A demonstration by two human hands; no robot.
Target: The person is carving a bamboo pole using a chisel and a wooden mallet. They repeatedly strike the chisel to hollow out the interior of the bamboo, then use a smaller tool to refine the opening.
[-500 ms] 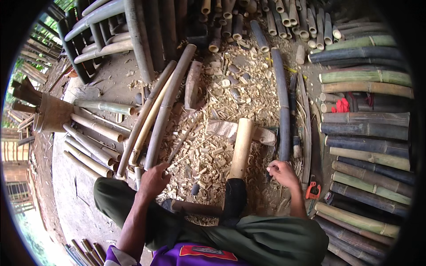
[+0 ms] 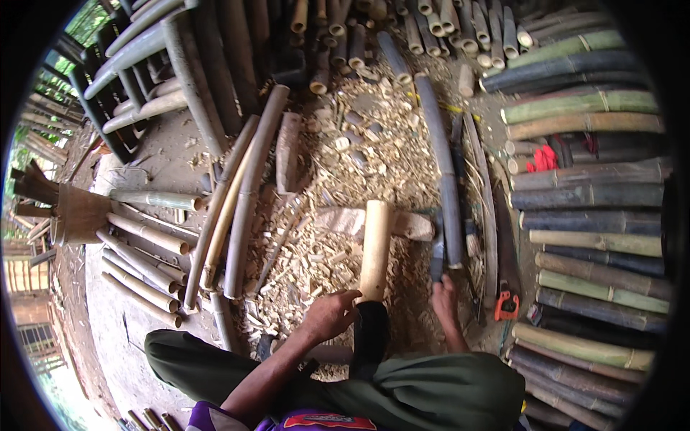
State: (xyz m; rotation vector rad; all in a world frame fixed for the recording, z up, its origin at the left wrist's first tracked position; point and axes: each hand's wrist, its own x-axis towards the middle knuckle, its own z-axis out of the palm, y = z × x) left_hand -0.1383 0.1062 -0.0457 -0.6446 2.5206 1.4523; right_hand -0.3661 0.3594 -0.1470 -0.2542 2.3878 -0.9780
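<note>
At centre, over wood shavings (image 2: 316, 260) | pale bamboo length (image 2: 375, 251) lies across wood block (image 2: 341, 221) | left hand (image 2: 332, 316), at its 7 o'clock: fingers bent at near end, grip cannot be told | right hand (image 2: 444, 292), at its 4 o'clock: wrapped round dark-bladed tool (image 2: 438, 258)

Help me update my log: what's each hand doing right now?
Left hand: at the pale cylinder's near end; grip cannot be told.
Right hand: closed, holding a dark tool.
</note>
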